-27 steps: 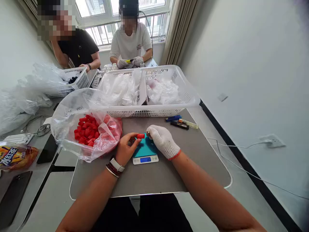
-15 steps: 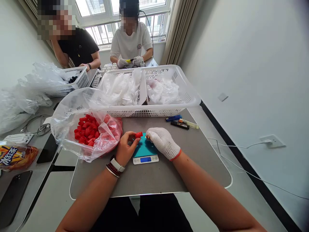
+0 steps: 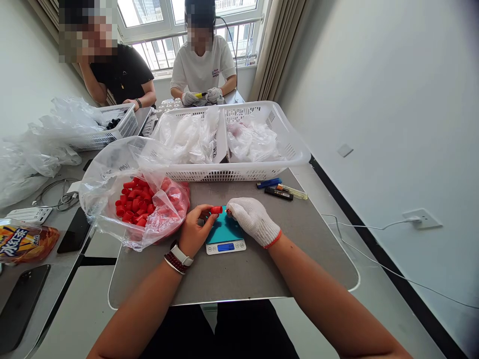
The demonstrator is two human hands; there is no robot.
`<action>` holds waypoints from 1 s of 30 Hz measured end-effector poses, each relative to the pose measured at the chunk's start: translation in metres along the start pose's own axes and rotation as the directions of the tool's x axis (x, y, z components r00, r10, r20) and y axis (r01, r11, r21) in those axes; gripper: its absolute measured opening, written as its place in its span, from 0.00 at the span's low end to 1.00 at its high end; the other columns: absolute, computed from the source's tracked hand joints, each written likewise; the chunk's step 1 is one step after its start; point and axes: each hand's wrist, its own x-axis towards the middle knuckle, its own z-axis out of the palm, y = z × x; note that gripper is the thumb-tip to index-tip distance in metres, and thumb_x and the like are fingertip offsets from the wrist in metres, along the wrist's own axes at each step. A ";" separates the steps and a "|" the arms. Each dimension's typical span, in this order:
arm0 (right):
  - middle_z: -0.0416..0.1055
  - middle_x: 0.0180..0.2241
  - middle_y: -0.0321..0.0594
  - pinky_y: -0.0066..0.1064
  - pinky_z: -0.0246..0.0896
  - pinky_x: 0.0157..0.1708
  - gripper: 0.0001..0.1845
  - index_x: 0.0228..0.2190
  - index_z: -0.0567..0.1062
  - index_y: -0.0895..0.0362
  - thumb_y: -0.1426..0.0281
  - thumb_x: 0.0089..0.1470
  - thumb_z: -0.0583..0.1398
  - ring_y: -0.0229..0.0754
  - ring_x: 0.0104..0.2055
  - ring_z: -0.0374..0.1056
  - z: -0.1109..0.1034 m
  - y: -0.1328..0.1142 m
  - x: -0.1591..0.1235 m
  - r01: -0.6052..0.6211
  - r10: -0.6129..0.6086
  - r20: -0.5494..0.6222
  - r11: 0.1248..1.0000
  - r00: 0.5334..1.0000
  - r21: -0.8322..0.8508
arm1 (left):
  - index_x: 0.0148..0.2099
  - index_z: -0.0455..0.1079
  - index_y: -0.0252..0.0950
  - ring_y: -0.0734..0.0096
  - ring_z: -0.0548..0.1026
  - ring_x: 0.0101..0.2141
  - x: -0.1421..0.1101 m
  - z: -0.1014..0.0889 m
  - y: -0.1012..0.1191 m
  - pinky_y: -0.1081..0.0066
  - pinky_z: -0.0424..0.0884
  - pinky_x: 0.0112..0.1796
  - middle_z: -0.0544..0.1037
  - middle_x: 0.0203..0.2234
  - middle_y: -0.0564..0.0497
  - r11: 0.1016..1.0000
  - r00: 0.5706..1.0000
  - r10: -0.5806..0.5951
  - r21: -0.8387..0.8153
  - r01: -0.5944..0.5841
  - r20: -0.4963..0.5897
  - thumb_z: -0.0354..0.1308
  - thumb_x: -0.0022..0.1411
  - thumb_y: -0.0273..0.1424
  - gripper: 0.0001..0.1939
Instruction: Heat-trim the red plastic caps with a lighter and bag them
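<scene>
At the far left of the long grey table [image 3: 48, 262], a crinkly orange snack bag [image 3: 22, 244] lies near the edge, with a black smartphone [image 3: 20, 309] below it and a second phone [image 3: 74, 229] farther along. Beyond them, a white plastic basket [image 3: 112, 127] holds loose film and some small dark pieces. Closer in, a clear plastic bag [image 3: 98, 199] sags open on a grey mat [image 3: 232, 281], with a heap of red plastic caps [image 3: 134, 202] inside.

Just beside that bag, the person's bare left hand [image 3: 195, 230], with a watch and beaded bracelet at the wrist, pinches one red plastic cap [image 3: 216, 210] between thumb and forefinger. The cap sits in the air above the back edge of a teal pad [image 3: 224, 229] on a small digital scale [image 3: 225, 247], whose blue display is lit. The right hand [image 3: 254, 222], in a white knit glove with a red cuff, comes in from the other side, its gathered fingertips [image 3: 229, 212] right at the cap's end; whether they grip it, I can't tell.

Behind them stands a large divided white basket [image 3: 224, 175] stuffed with plastic bags. On the far side of it, a co-worker in a white T-shirt [image 3: 202, 65] holds a yellow marker [image 3: 200, 94] in gloved hands, while another in a black T-shirt [image 3: 121, 75] leans over the table to the left.
</scene>
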 end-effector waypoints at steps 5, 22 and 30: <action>0.65 0.24 0.37 0.31 0.50 0.31 0.20 0.23 0.64 0.56 0.62 0.62 0.43 0.38 0.28 0.60 0.002 0.002 0.000 0.022 -0.019 -0.068 0.999 0.998 0.049 | 0.44 0.73 0.36 0.72 0.77 0.31 0.000 0.000 0.001 0.71 0.75 0.33 0.81 0.34 0.49 0.999 1.000 0.005 0.045 -0.006 0.017 0.62 0.63 0.34 0.09; 0.66 0.25 0.38 0.31 0.50 0.32 0.22 0.23 0.64 0.56 0.62 0.63 0.42 0.39 0.29 0.60 0.002 0.005 0.002 0.014 -0.014 -0.075 1.000 0.997 0.003 | 0.41 0.72 0.35 0.75 0.73 0.27 0.001 -0.002 0.006 0.74 0.72 0.29 0.79 0.31 0.50 0.999 1.000 0.009 0.038 -0.009 0.015 0.63 0.62 0.35 0.09; 0.67 0.24 0.38 0.31 0.49 0.31 0.22 0.22 0.65 0.56 0.61 0.62 0.44 0.39 0.28 0.60 -0.001 0.003 0.002 -0.036 0.034 -0.018 0.997 0.999 -0.062 | 0.43 0.72 0.36 0.74 0.74 0.29 0.000 -0.002 0.003 0.73 0.73 0.31 0.79 0.32 0.49 1.000 1.000 0.005 0.024 -0.005 -0.019 0.62 0.62 0.37 0.11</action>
